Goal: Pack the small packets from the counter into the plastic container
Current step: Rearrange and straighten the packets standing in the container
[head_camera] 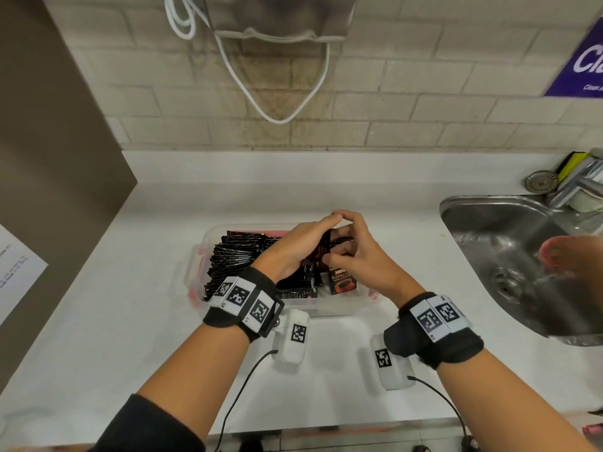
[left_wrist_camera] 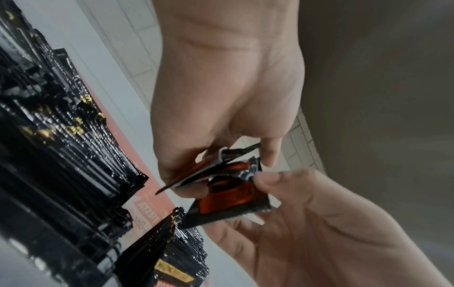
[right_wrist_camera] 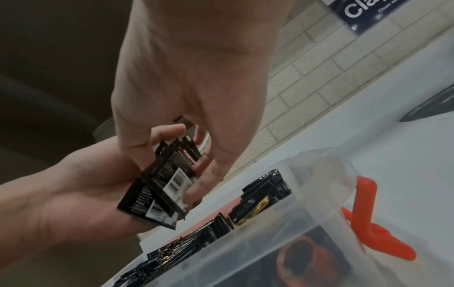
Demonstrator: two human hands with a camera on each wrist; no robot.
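Observation:
A clear plastic container (head_camera: 326,308) with red clips (right_wrist_camera: 363,213) stands on the white counter (head_camera: 326,177). A dense row of black packets (head_camera: 235,259) stands on edge in its left part, also seen in the left wrist view as packets (left_wrist_camera: 61,136). One brown "Supreme" packet (head_camera: 342,282) stands at the front right. Above the container both hands meet on a small bunch of black and red packets (left_wrist_camera: 228,186). My left hand (head_camera: 300,246) grips the bunch (right_wrist_camera: 162,186) from the left. My right hand (head_camera: 355,256) pinches it from the right, thumb on its edge.
A steel sink (head_camera: 509,243) lies to the right with a pink object (head_camera: 554,252) in it and a strainer (head_camera: 541,181) behind. A brown panel (head_camera: 49,158) with a paper sheet (head_camera: 16,265) bounds the left. White cords (head_camera: 280,93) hang on the brick wall.

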